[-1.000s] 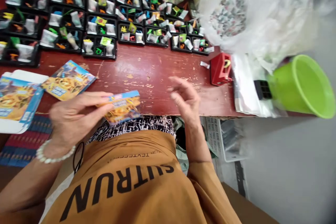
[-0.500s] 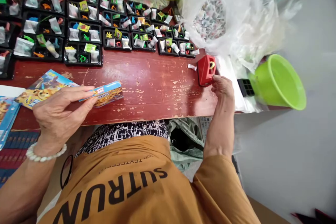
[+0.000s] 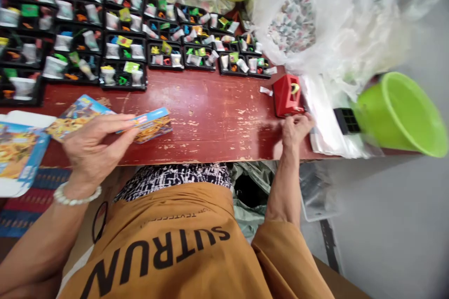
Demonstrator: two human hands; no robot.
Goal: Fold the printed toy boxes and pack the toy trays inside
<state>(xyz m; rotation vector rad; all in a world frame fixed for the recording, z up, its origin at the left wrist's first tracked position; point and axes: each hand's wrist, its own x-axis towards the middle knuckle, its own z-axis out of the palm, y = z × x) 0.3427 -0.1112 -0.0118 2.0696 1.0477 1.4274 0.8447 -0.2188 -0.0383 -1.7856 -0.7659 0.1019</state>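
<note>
"Where's the left hand?"

"The left hand [image 3: 94, 149] is raised over the near edge of the worn red surface [image 3: 210, 124], wrist bent, pinching a printed card [image 3: 152, 126] between thumb and fingers. The card sits over the surface, just beside another printed card [image 3: 79, 117]."

"And the right?"

"The right hand [image 3: 296, 131] reaches forward on a bare forearm, fingers loosely curled, at the near side of a red block [image 3: 288, 96], next to a clear plastic sheet [image 3: 324, 119]. Whether it grips anything, I can't tell."
</note>
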